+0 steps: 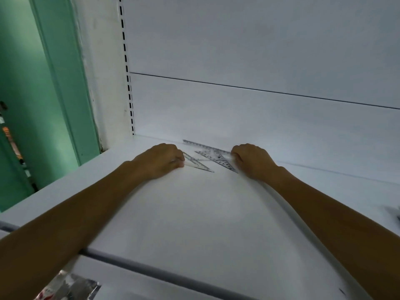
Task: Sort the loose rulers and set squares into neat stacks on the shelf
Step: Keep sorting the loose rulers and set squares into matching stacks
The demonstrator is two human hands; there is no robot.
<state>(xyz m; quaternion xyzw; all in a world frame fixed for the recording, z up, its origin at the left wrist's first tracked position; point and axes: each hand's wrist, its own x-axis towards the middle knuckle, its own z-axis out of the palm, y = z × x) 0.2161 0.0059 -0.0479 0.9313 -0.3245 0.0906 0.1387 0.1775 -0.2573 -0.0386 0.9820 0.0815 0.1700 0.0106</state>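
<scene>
Hands (pixel 160 160) — 2 — pinch 2 set squares (pixel 198 164); 1 ruler (pixel 203 146) behind.

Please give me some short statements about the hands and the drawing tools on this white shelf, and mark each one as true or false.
1. The left hand touches a clear set square lying on the shelf. True.
2. The right hand is lifted high above the shelf and holds nothing. False: it rests low on the shelf, at the end of another clear set square.
3. A straight ruler lies behind the set squares, near the back wall. True.
4. The tools are made of dark wood. False: they are transparent, with printed scale marks.
5. The two set squares are already in one neat stack. False: they lie side by side, one at each hand.
</scene>
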